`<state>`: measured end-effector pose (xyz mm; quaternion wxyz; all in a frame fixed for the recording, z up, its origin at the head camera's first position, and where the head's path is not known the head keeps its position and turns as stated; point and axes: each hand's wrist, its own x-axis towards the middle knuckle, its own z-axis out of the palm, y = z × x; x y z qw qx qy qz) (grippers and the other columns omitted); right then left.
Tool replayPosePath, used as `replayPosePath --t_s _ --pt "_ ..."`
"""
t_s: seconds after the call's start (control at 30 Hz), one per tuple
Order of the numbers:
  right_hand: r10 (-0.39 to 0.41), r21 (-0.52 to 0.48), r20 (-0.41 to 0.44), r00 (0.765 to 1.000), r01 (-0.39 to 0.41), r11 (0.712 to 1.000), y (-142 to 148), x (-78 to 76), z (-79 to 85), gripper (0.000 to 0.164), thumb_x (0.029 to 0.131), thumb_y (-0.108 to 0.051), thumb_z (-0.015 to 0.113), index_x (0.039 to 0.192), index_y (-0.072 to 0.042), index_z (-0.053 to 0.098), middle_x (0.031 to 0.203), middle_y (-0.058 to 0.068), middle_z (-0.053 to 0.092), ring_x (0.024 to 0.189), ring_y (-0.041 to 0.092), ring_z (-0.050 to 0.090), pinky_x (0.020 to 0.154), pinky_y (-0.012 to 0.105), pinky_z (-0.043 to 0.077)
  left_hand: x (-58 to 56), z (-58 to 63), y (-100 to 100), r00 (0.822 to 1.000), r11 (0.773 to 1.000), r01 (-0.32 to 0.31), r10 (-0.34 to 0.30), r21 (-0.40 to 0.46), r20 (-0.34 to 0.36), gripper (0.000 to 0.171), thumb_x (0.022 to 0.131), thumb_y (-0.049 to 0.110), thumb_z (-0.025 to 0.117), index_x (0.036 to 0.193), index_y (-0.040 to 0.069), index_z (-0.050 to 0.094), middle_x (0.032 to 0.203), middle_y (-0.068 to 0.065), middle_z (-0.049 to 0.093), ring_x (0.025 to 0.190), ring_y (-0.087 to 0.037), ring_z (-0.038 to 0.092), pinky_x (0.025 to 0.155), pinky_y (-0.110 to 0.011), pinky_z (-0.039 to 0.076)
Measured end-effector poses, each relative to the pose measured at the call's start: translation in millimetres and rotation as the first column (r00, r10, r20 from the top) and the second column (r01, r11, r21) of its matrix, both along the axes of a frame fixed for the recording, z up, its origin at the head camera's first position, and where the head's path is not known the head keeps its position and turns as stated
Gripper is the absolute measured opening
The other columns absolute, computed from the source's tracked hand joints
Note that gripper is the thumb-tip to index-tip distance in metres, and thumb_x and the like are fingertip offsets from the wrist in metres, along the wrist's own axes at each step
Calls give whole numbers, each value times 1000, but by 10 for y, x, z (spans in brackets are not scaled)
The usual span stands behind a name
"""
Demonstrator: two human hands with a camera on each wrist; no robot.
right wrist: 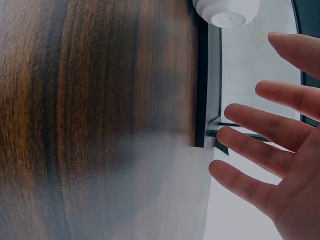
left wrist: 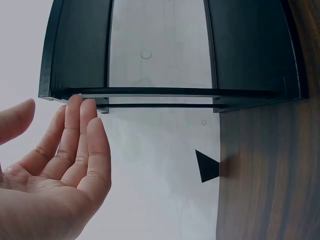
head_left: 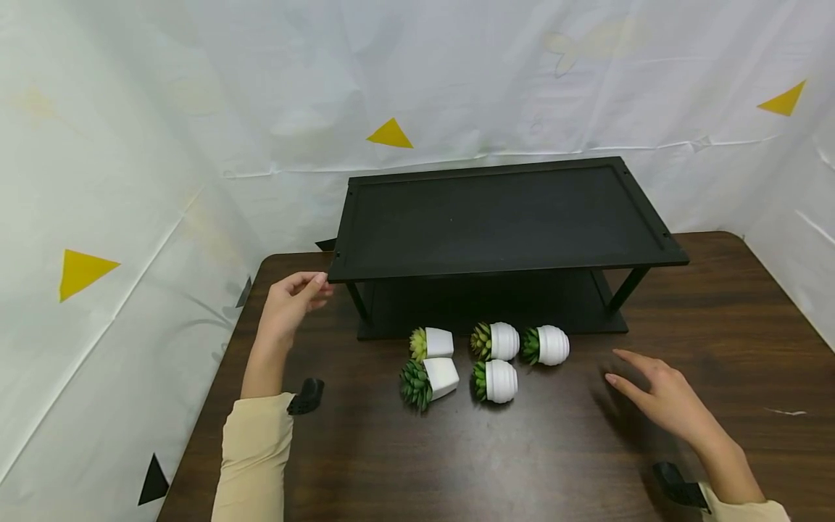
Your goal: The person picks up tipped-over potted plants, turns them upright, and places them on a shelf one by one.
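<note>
My left hand [head_left: 293, 301] is at the near left corner of a black two-tier shelf [head_left: 496, 217]. In the left wrist view its fingertips [left wrist: 89, 102] overlap the upper board's edge, with the thumb apart from them. Over the table to the right, my right hand [head_left: 675, 402] has its fingers spread and holds nothing. Several small potted succulents lie on their sides before the shelf. Two, a pale green one [head_left: 439, 342] and a dark green one [head_left: 442, 377], have angular white pots. Three have round ribbed pots: the back middle [head_left: 505, 341], front [head_left: 501, 381] and right one [head_left: 554, 345].
The dark wooden table [head_left: 365, 464] has white sheeting [head_left: 457, 80] behind it and along both sides. Slanted black supports [head_left: 629, 288] join the shelf's boards, and its lower board [head_left: 417, 312] rests on the table. Black bands are on both wrists.
</note>
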<state>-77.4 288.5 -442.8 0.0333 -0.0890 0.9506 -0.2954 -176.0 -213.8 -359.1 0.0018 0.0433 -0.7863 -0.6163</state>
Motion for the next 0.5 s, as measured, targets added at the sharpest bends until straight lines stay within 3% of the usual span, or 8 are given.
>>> replayPosePath --t_s 0.1,0.3,0.5 --pt "0 0 -1 1000 0 1000 0 2 0 55 92 -31 56 129 8 44 125 34 43 112 55 37 84 67 33 -22 19 -6 1000 1000 13 -13 5 18 43 90 31 58 114 -5 56 93 -7 63 90 -19 62 82 -31 51" --pt "0 -18 -31 1000 0 1000 -2 -15 -6 52 91 -28 58 126 8 47 123 34 46 110 54 40 83 65 35 -54 39 -6 998 999 39 -40 18 48 41 91 27 58 115 -6 55 88 0 63 96 -27 60 88 -39 48" --pt "3 -59 -52 999 -6 998 3 -57 10 48 90 -26 60 125 5 49 121 31 49 104 52 48 78 62 41 -64 57 -1 997 999 39 -41 29 66 39 90 26 59 113 -5 56 85 3 63 90 -22 62 83 -32 50"
